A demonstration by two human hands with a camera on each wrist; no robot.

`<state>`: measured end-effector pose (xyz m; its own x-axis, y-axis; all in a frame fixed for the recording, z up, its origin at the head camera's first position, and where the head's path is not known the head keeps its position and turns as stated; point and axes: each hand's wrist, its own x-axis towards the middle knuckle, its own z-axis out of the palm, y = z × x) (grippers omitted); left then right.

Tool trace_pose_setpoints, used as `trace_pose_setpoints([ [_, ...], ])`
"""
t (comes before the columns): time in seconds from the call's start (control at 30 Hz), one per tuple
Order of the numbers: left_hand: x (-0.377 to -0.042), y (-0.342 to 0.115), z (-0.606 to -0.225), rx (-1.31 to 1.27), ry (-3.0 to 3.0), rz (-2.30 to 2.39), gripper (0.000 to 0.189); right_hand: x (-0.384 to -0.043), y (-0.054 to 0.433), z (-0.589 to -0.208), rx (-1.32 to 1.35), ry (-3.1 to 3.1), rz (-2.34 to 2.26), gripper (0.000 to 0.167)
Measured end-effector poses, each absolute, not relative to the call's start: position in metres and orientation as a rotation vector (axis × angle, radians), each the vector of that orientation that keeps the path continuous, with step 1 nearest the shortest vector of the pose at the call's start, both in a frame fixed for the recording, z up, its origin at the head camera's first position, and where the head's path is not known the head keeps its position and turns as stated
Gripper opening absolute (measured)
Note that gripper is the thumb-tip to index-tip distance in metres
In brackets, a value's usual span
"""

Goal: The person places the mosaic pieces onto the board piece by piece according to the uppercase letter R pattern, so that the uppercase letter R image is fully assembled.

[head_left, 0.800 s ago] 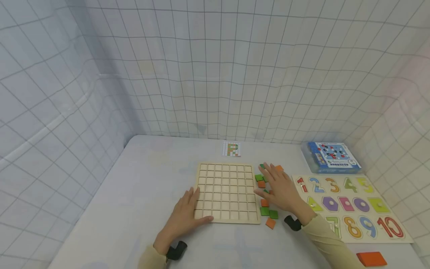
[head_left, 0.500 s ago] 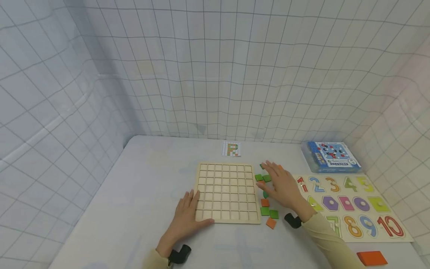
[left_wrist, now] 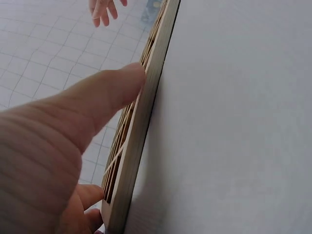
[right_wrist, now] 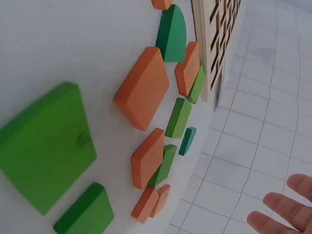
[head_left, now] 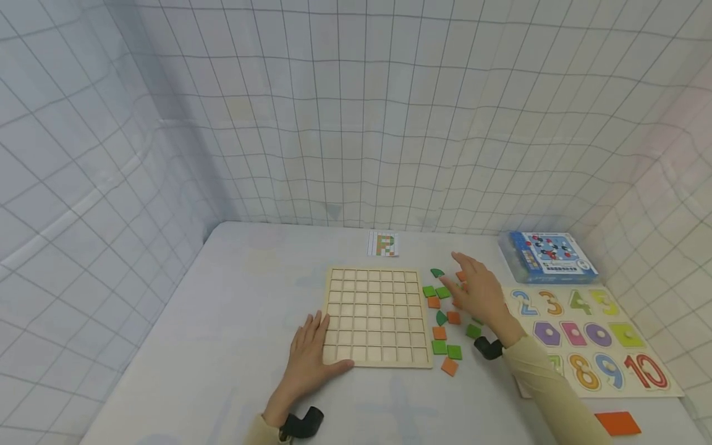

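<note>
A square wooden grid board (head_left: 374,324) lies on the table, its cells bare. My left hand (head_left: 308,355) rests at its front left corner, fingers straight along the left side. In the left wrist view the thumb (left_wrist: 109,92) lies at the board's front edge. My right hand (head_left: 479,296) hovers over loose tiles right of the board, fingers spread and holding nothing. Among them are an orange square tile (right_wrist: 144,87), a light green square tile (right_wrist: 48,146) and a dark green quarter-round tile (right_wrist: 172,36). The hand hides some tiles in the head view.
Behind the board lies a small pattern card (head_left: 384,244). To the right are a number and shape puzzle board (head_left: 562,340), partly under the right sleeve, and a blue boxed set (head_left: 553,256). An orange block (head_left: 618,423) lies at the front right. Gridded curtains enclose the table.
My right hand has shifted right, away from the board, uncovering several tiles, including a dark green quarter-round one and orange and green squares. My left hand stays at the board's corner.
</note>
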<state>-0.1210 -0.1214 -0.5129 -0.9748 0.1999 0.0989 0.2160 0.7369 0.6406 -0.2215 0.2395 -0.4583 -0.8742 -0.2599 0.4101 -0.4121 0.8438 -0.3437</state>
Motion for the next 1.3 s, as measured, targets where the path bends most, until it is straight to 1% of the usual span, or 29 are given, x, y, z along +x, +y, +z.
trace_pose_setpoints([
  [0.23,-0.120,-0.122,-0.516,-0.355,-2.886,-1.014,0.103,-0.237,0.246,-0.458,0.390,-2.700,0.618,0.061],
  [0.5,-0.120,-0.119,-0.519,-0.376,-2.838,-0.978,0.101,-0.252,0.259,-0.463,0.212,-2.826,0.633,0.070],
  [0.67,-0.120,-0.119,-0.519,-0.372,-2.851,-0.960,0.102,-0.256,0.261,-0.464,0.173,-2.880,0.609,0.073],
  [0.93,-0.121,-0.120,-0.518,-0.363,-2.872,-0.963,0.102,-0.259,0.261,-0.465,0.132,-2.915,0.536,0.063],
  [1.3,-0.122,-0.120,-0.520,-0.358,-2.889,-0.945,0.103,-0.264,0.264,-0.466,0.029,-3.021,0.507,0.056],
])
